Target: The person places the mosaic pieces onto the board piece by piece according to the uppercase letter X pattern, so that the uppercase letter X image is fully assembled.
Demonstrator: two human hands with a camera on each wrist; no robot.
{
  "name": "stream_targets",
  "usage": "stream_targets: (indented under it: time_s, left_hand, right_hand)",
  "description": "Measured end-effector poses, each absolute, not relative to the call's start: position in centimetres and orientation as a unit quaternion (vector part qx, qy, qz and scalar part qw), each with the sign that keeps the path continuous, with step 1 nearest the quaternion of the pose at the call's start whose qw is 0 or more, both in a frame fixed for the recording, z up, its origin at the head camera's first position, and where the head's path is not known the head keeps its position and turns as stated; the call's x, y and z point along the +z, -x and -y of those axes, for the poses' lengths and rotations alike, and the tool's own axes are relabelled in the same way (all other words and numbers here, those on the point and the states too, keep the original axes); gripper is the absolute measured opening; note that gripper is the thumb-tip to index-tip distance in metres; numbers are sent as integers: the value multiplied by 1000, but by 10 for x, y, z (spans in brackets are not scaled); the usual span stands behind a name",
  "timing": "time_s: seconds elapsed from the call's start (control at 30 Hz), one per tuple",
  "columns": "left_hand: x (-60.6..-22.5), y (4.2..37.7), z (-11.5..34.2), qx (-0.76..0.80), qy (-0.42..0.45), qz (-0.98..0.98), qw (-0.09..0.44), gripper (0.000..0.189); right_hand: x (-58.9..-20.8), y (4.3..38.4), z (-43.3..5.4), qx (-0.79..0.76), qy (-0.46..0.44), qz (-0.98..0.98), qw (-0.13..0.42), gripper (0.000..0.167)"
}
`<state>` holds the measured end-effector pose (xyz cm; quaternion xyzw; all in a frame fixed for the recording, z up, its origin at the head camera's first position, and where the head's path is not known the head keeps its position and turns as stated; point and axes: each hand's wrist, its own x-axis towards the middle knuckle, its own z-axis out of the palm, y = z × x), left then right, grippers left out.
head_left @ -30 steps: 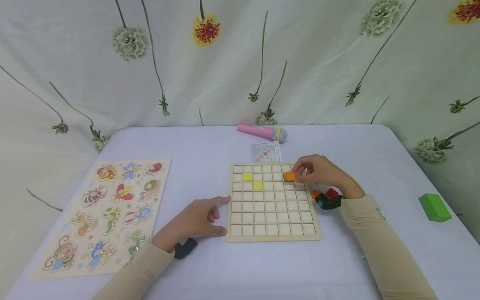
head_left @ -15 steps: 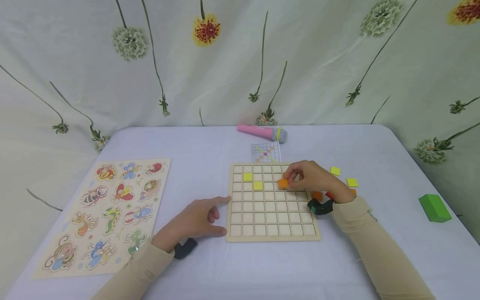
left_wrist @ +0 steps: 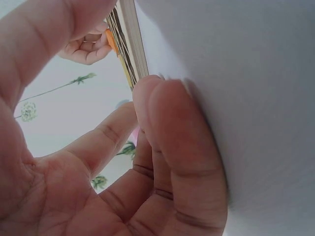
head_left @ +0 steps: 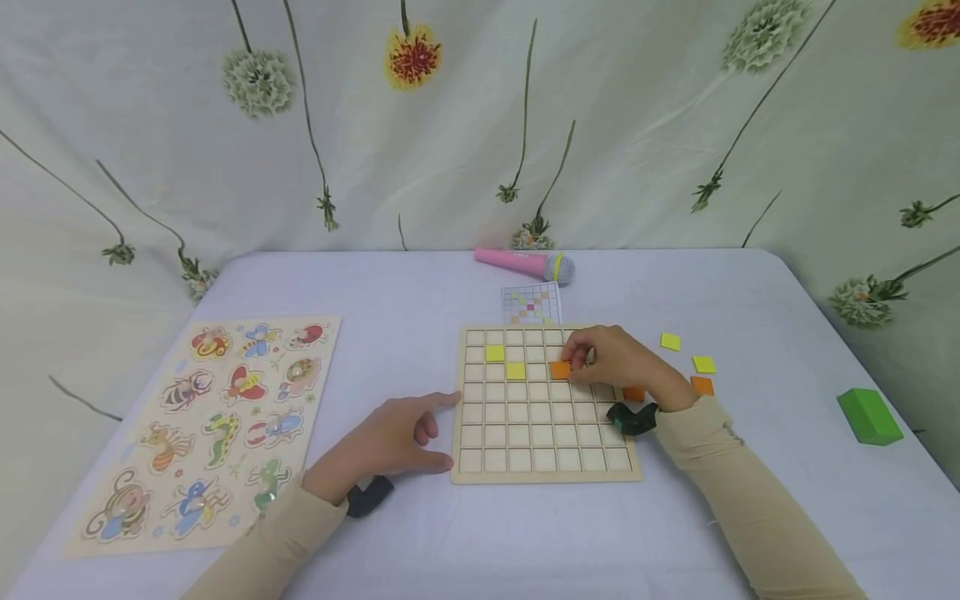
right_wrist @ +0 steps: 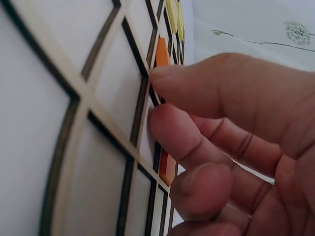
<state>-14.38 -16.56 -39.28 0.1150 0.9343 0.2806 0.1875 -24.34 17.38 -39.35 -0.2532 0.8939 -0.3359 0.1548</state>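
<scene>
Four yellow tiles (head_left: 515,371); three-plus orange tiles (head_left: 702,386); two boards (head_left: 517,435); one microphone (head_left: 517,262); one block (head_left: 870,416)

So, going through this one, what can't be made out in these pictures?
Head: some upper-right squares of the grid board, hidden by the right hand.
Head: the exact pattern on the printed card, too small.
Head: the rest of the right sleeve, cut off by the bottom edge.
Right wrist: one end of the orange tile, hidden by the hand.
</scene>
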Motion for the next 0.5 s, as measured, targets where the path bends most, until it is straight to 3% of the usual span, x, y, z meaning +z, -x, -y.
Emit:
stream_targets:
  time_s: [0.5]
  left_hand:
    - [-390,143,164,280,-107,-934,194,86]
  right_hand:
    - [-391,243,-176,-337,285,-883,160,13]
